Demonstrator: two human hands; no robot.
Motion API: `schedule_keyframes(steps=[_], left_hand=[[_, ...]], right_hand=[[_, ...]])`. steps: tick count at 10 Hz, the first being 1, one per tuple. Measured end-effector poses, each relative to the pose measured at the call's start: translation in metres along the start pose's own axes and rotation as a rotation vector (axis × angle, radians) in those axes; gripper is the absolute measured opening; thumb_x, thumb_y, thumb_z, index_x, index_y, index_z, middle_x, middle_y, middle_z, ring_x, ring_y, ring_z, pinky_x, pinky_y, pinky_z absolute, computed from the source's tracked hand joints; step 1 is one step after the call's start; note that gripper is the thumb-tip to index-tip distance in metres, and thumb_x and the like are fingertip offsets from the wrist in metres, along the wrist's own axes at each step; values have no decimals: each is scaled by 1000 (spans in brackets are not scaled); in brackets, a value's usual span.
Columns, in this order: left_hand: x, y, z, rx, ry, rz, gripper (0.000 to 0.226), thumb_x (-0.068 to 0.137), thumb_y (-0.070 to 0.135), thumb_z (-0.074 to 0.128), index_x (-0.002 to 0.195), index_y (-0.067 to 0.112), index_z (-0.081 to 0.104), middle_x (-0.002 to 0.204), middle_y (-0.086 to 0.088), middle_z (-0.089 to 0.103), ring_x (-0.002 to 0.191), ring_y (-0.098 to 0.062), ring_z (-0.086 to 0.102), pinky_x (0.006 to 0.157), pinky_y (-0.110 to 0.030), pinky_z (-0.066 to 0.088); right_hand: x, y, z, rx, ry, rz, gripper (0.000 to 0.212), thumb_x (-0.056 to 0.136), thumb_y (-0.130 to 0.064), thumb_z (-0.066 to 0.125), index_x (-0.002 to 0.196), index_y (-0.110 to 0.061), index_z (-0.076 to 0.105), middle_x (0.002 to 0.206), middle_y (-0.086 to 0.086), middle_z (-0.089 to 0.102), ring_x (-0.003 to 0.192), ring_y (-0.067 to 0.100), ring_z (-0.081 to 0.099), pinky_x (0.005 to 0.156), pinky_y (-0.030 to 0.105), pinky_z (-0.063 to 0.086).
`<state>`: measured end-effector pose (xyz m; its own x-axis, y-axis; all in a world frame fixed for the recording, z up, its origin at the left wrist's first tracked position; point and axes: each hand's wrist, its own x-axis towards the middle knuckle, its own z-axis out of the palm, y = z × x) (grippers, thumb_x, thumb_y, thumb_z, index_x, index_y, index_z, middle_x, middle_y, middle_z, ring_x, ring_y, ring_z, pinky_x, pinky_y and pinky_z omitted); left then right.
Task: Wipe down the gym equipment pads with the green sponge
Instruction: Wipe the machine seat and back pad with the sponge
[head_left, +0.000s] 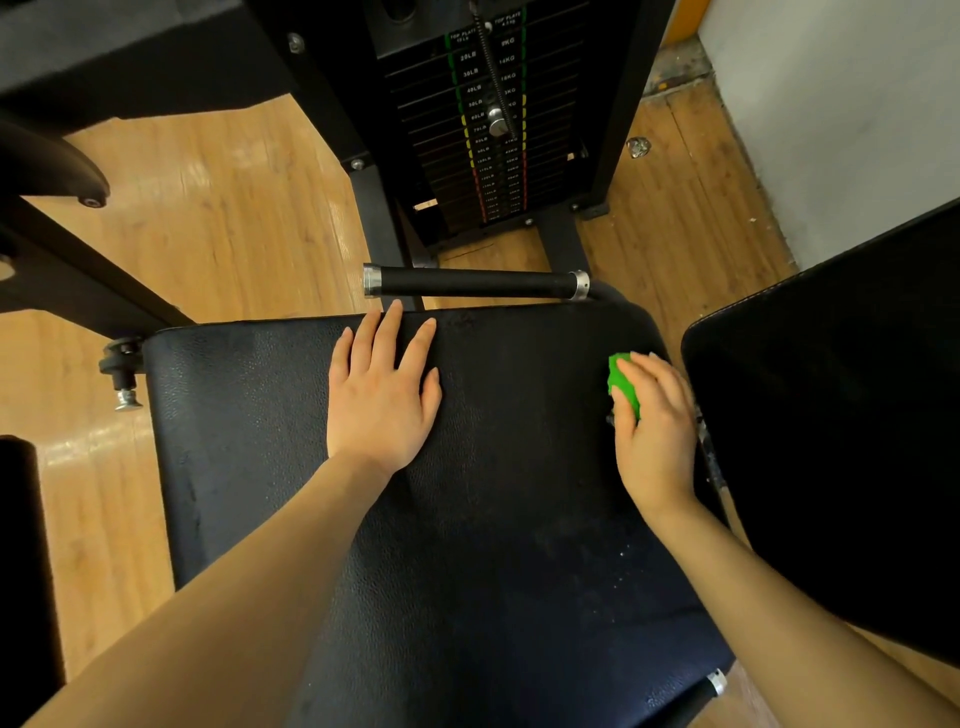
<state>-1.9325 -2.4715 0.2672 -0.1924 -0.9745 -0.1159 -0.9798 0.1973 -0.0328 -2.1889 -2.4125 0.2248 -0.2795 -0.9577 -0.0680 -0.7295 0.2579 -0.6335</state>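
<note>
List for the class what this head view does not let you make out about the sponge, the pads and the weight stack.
- Green sponge: mostly covered by the right hand; its shape is hidden.
- Seat pad: near end cut off by the bottom edge; parts lie under both arms.
- Second pad: cut off by the right edge.
- Weight stack: lower labels too small to read.

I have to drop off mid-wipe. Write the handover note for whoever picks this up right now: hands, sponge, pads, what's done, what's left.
Left hand: open, flat on the seat pad, near its far edge.
Right hand: grips the green sponge, pressed on the seat pad's right edge.
Second pad: to the right, untouched by either hand.
Done: wiping of the seat pad is under way; how much is covered cannot be told.
Left: finish the seat pad; white specks remain toward its near right. Then wipe the second pad.
</note>
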Motion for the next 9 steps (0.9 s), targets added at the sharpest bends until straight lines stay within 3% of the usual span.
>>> schedule_keyframes(steps=[2, 4, 5, 6, 9], left_hand=[[0, 0, 1, 5, 7, 3, 53, 97, 41, 31, 145, 22, 41, 153, -13, 33, 143, -32, 25, 117, -49, 17], [0, 0, 2, -3, 25, 11, 52, 96, 40, 33, 144, 21, 42, 152, -14, 34, 142, -33, 27, 117, -49, 18], [0, 0, 2, 3, 22, 9, 52, 96, 40, 33, 144, 22, 41, 153, -14, 34, 142, -33, 27, 117, -49, 18], [1, -1, 1, 6, 16, 7, 52, 96, 40, 32, 144, 22, 42, 152, -14, 34, 142, -33, 27, 117, -48, 17], [-1, -1, 3, -11, 24, 8, 51, 97, 40, 33, 144, 22, 41, 152, -14, 34, 142, -33, 27, 117, -48, 17]], right_hand=[[63, -21, 7, 28, 44, -17, 36, 95, -6, 51, 131, -6, 57, 136, 9, 49, 135, 24, 37, 113, 35, 32], [69, -9, 9, -16, -39, 13, 38, 97, -4, 48, 134, -7, 54, 140, 10, 48, 138, 23, 33, 102, 0, 14], [55, -6, 7, -29, -21, 30, 37, 97, -5, 49, 133, -7, 55, 139, 10, 49, 136, 24, 38, 111, 19, 26], [22, 4, 2, -55, -9, -5, 37, 96, -7, 50, 132, -7, 56, 137, 10, 51, 134, 24, 41, 110, 42, 38], [-15, 13, -1, -54, 9, -18, 33, 95, -7, 53, 127, -4, 60, 135, 11, 53, 132, 25, 42, 108, 34, 36]])
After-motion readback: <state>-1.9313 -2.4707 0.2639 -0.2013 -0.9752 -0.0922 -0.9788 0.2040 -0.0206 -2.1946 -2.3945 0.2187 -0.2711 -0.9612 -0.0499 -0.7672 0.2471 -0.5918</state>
